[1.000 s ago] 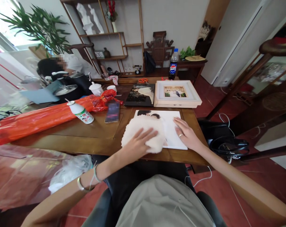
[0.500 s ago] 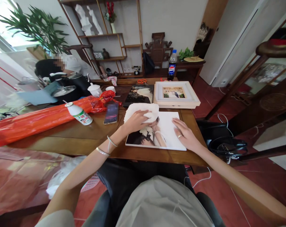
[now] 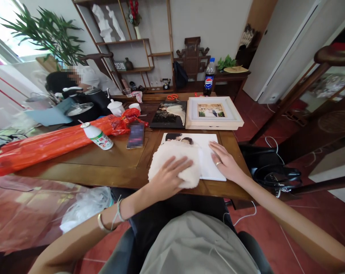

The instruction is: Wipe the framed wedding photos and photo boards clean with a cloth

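A white photo print (image 3: 208, 154) lies flat on the wooden table (image 3: 104, 160) in front of me. My left hand (image 3: 168, 177) presses a fluffy white cloth (image 3: 172, 160) onto the print's near left part, fingers spread flat over it. My right hand (image 3: 225, 161), a ring on one finger, rests flat and open on the print's right edge. The cloth hides most of the picture; only two heads show at the top.
Beyond the print lie a dark photo panel (image 3: 170, 114) and a white framed photo (image 3: 213, 112). A phone (image 3: 135, 135), a white bottle (image 3: 97, 136) and a long orange bag (image 3: 46, 144) are to the left. A person (image 3: 61, 78) sits at the far left. A black bag (image 3: 271, 171) is on the floor at right.
My left hand has drawn the cloth from the print's far left corner back toward me, to its near left part. My right hand has stayed on the right edge.
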### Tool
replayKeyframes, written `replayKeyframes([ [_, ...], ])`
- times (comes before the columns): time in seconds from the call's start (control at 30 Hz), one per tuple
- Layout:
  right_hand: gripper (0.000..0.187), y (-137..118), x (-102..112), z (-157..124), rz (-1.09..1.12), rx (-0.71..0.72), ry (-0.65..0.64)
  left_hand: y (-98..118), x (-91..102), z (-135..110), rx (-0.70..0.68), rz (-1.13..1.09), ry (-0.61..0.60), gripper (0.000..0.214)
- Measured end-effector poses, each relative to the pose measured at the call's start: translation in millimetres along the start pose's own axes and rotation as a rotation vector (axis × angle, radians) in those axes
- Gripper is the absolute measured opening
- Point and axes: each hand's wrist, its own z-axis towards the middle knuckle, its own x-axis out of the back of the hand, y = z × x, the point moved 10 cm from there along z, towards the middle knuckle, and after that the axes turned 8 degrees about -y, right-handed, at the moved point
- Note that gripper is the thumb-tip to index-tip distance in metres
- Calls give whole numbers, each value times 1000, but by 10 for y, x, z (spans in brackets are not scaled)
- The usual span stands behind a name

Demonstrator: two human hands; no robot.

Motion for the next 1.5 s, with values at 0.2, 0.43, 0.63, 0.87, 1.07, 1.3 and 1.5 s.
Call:
replayKeyframes([
  [0.2, 43, -9, 19, -7, 39, 14, 22, -780, 106, 410, 129, -55, -37, 28],
  [0.43, 43, 4, 27, -10, 53, -5, 24, -1107, 96, 568, 167, 31, -20, 31],
  [0.63, 44, 2, 2, -5, 29, -8, 0, -747, -73, 271, 165, 89, -99, 20],
  [0.87, 43, -11, 4, -5, 33, 9, 16, 60, -42, -235, 83, 148, 5, 13],
  [1.07, 44, 8, 2, -3, 34, 4, 14, 289, -29, -176, 51, 180, 83, 16],
  [1.3, 43, -3, 11, -1, 34, 6, 18, -499, -83, 424, 164, 87, -112, 22],
  [1.5, 44, 5, 10, -8, 56, 2, 21, -859, -47, 763, 195, 21, -72, 29],
])
